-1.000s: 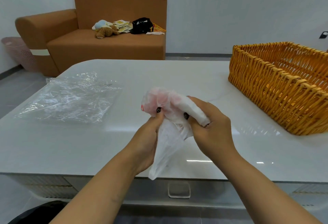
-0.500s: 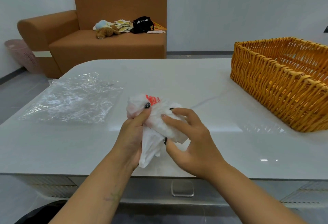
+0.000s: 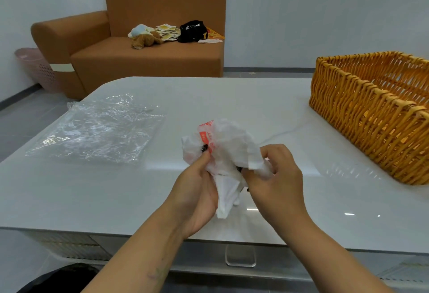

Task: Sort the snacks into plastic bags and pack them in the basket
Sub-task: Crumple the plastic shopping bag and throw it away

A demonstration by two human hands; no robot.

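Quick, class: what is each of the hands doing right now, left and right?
Left hand: closed, pinching the white plastic bag.
Right hand: closed, gripping the same bag's crumpled edge.

The table [image 3: 232, 97] is white and glossy, with a rounded far-left corner and reflections across the near half. A clear plastic bag [image 3: 97, 132] lies flat and wrinkled on it, well to the left of the left hand [image 3: 197, 190] and slightly beyond it, near the table's left edge. A woven orange basket [image 3: 371, 116] stands on the table to the right of the right hand [image 3: 278, 176] and beyond it, well apart, its far end running out of view at the right edge.
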